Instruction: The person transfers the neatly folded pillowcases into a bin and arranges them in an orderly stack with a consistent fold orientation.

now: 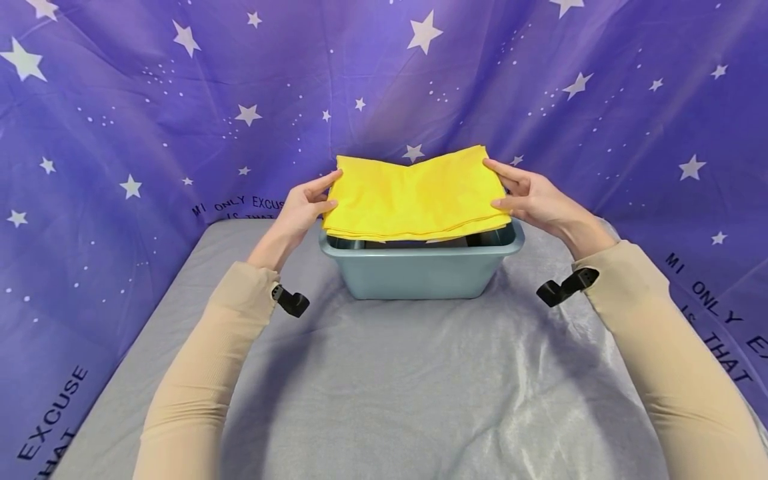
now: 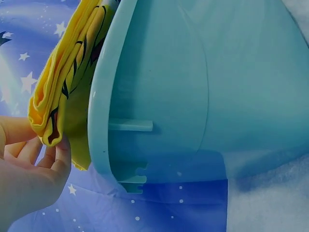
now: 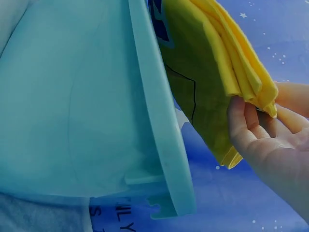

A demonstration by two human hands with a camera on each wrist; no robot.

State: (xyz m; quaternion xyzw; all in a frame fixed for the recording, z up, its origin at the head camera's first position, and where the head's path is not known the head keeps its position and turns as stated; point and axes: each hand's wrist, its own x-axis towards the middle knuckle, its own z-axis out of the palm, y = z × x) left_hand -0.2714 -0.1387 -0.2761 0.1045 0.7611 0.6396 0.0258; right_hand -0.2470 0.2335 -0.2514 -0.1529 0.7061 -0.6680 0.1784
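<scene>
A folded yellow cloth (image 1: 414, 197), in several layers, is held level just above a blue-green plastic basin (image 1: 414, 273). My left hand (image 1: 305, 203) pinches its left end between thumb and fingers. At the other end, my right hand (image 1: 531, 200) grips the cloth the same way. Dark printed lines show on the underside of the cloth (image 2: 72, 63) in the left wrist view, and a dark blue print appears in the right wrist view. Under the cloth, the basin's inside is mostly hidden; something dark and a few pale edges show at its front opening.
The basin stands on a grey sheet-covered surface (image 1: 408, 387) near its back edge. Behind and at both sides hangs a purple curtain (image 1: 360, 80) with white stars and lettering. A small black camera is strapped at each wrist.
</scene>
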